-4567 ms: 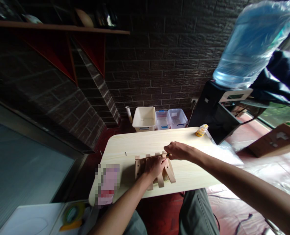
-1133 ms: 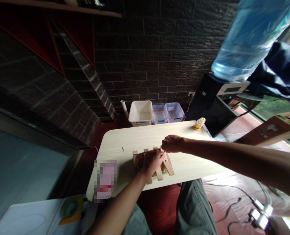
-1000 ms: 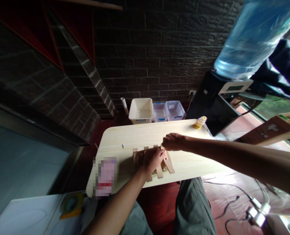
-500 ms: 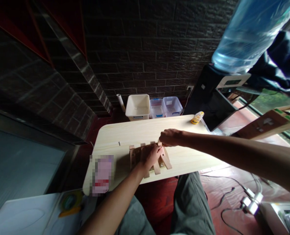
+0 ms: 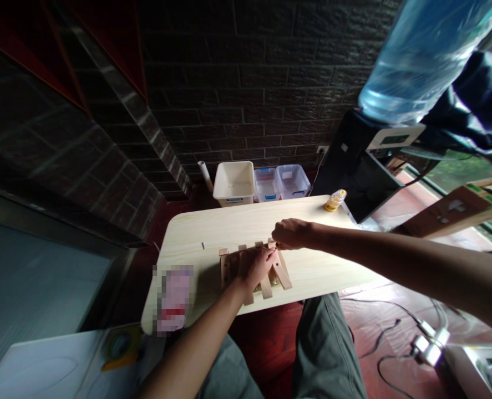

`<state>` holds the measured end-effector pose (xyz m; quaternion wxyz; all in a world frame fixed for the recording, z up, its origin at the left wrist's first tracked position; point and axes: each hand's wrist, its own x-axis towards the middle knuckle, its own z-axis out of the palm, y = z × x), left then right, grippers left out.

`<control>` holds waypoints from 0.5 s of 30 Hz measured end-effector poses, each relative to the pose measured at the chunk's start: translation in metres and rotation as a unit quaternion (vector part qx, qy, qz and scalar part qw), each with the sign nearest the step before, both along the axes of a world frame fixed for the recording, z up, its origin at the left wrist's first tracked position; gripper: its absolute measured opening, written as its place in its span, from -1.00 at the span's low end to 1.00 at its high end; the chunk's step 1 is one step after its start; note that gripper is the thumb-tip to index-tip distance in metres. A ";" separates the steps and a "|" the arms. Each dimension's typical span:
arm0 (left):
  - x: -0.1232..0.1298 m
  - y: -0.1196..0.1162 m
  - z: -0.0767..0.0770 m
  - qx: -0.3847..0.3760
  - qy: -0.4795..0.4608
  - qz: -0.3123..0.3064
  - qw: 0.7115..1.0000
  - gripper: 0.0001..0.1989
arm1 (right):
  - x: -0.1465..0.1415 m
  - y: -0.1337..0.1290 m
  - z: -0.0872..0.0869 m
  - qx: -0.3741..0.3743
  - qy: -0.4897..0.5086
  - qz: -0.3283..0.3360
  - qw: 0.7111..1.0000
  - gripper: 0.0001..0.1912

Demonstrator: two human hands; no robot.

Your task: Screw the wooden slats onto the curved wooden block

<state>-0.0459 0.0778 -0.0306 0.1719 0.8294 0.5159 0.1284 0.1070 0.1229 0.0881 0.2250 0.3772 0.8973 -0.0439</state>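
Note:
A small slatted wooden piece (image 5: 265,284), with several light strips and dark holes in them, lies near the front edge of the pale table. Across its middle rests my left hand (image 5: 254,268), its fingertips pinched together at the upper part of the rightmost strip. What they pinch is too small to make out. My right hand (image 5: 289,234) is closed in a fist just above that same spot, close to the left fingertips. Whatever it grips is hidden by the fingers. A short dark screw-like pin (image 5: 203,245) lies on the table to the left.
On the table (image 5: 212,221) a yellow-and-clear bottle (image 5: 335,200) stands at the far right corner, and a blurred-out pink item (image 5: 175,296) lies at left. Behind are a cream bin (image 5: 234,183) and clear boxes (image 5: 292,181). A water dispenser (image 5: 354,160) stands beyond the right end.
Both hands stay at the same end of the wooden piece. My right fist has turned very slightly; otherwise only a small shift of the camera shows.

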 end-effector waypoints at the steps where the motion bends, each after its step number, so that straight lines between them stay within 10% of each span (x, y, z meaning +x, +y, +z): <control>1: 0.000 0.000 0.000 0.002 -0.004 0.001 1.000 -0.70 | -0.001 -0.001 0.004 0.001 0.000 0.004 1.000 -0.72; 15: -0.008 -0.004 0.015 -0.010 -0.042 -0.010 0.999 -0.65 | 0.005 -0.011 0.005 0.028 0.070 0.034 0.997 -0.75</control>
